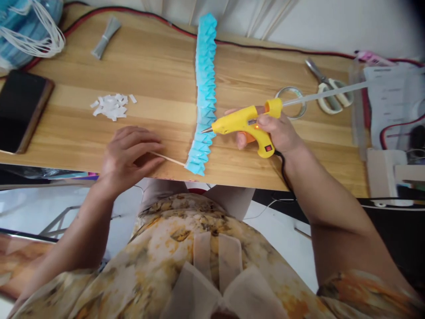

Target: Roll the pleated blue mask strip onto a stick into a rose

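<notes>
My right hand (277, 130) is wrapped round a yellow hot glue gun (239, 119), with a long clear glue stick (325, 94) poking out of its back and a small orange light lit. The metal nozzle points left, over a long pleated strip of light-blue paper (206, 75) that runs from the back of the table to its front edge. Between the fingers of my left hand (131, 153) is a thin wooden stick (168, 158). Its far end meets the lower left corner of the strip.
Small white paper pieces (111, 106) lie in a pile beyond my left hand. A phone (23, 110) and a bundle of grey ties (106, 37) are on the left. Tape (303, 106), scissors (327, 86) and a red-black cable (259, 45) lie right and back.
</notes>
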`<state>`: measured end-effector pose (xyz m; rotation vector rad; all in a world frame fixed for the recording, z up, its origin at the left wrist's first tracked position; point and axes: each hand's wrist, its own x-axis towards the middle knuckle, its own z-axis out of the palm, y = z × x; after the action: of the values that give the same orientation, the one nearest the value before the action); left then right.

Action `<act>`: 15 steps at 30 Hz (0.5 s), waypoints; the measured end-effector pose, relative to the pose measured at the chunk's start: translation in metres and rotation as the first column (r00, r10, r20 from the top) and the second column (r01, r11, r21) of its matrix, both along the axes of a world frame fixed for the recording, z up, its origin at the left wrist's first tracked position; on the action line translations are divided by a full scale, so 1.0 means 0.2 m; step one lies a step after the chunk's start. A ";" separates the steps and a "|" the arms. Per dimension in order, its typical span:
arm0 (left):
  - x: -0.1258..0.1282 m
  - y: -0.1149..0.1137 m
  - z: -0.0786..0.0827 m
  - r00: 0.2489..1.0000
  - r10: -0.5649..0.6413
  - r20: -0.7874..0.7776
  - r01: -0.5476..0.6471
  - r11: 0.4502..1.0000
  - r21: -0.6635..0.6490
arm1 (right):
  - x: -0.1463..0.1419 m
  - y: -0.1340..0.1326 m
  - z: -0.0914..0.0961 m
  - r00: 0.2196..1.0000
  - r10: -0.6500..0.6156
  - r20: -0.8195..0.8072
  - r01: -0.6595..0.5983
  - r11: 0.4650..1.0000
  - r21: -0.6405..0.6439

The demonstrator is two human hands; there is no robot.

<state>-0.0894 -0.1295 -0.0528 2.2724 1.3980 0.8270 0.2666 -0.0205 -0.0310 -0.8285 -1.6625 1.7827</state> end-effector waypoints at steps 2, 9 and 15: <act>0.00 0.00 -0.01 1.000 -0.015 -0.026 0.017 0.998 0.062 | 0.00 -0.01 0.01 0.999 0.047 0.019 -0.047 0.999 0.011; 0.02 0.00 -0.02 0.999 -0.025 -0.032 0.031 0.984 0.174 | -0.01 -0.01 0.00 0.966 0.258 0.003 -0.257 0.964 0.073; 0.02 0.00 -0.03 0.998 -0.042 -0.047 0.051 0.973 0.225 | -0.02 -0.02 0.01 0.948 0.317 0.015 -0.317 0.947 0.048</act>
<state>-0.0846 -0.1288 -0.0581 2.4947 1.3218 0.9728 0.2620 -0.0252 -0.0289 -0.5683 -1.9235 1.9394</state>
